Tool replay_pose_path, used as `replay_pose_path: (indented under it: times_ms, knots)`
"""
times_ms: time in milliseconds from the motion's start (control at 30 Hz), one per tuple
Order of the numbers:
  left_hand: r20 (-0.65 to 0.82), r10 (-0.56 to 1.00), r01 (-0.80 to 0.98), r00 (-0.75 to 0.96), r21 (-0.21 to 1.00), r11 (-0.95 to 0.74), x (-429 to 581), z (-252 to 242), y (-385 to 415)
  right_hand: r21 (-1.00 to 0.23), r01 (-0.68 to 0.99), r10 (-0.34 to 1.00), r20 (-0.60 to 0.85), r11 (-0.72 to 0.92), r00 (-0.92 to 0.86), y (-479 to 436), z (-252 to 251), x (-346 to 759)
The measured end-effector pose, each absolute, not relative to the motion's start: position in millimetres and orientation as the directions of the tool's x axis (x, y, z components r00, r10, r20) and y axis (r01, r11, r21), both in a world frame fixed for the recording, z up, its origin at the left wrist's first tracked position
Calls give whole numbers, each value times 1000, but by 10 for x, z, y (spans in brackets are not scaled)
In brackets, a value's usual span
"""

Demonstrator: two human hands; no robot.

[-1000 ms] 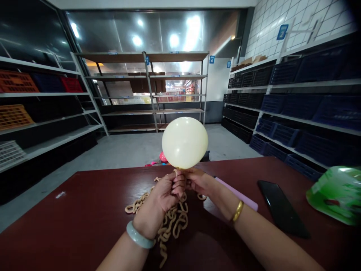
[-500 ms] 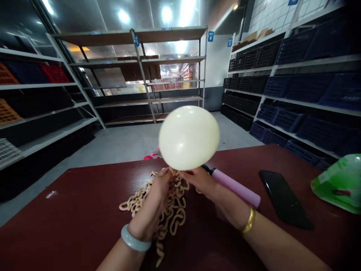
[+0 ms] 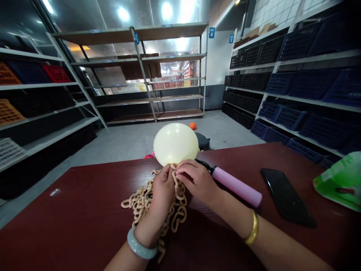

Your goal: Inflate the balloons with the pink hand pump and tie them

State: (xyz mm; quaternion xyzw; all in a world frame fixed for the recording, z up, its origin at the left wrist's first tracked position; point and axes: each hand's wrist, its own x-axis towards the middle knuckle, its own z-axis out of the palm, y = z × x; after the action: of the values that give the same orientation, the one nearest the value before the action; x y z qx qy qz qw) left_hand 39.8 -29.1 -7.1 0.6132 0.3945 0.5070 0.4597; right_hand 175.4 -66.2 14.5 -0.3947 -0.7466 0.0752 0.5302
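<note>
A pale yellow inflated balloon [image 3: 176, 144] stands just beyond my hands, over the far edge of the dark red table [image 3: 93, 210]. My left hand [image 3: 163, 186] is closed at the balloon's neck, with a light green bangle on the wrist. Beside it, my right hand [image 3: 197, 178] pinches a strand of the tan curly cord [image 3: 177, 220] near the neck. The rest of the cord lies in a tangled heap under and around my left hand. The fingertips overlap, so the exact contact at the neck is partly hidden.
A pink pump [image 3: 237, 186] lies right of my right hand, then a black phone [image 3: 287, 197] and a green bag [image 3: 341, 182]. On the floor beyond are an orange ball [image 3: 193, 125] and a dark object [image 3: 202, 140]. Shelves with crates [image 3: 316, 84] stand around.
The balloon has dropped lower and looks smaller, uncovering the orange ball and dark object behind. My right hand has risen, its fingers now on the cord near the neck.
</note>
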Motion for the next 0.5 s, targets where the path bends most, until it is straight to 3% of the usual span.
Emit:
replay_pose_path:
  times_ms: [200, 367, 500]
  knots:
    - [371, 918, 197, 143, 898, -393, 424, -34, -364, -596, 521, 696, 718, 610, 6, -685, 171, 1752]
    - [514, 844, 478, 151, 709, -518, 385, -28, -371, -628, 544, 733, 679, 557, 33, -668, 187, 1778]
    - [547, 815, 589, 195, 599, -543, 376, -13, -353, -631, 582, 780, 626, 512, -8, -658, 204, 1798]
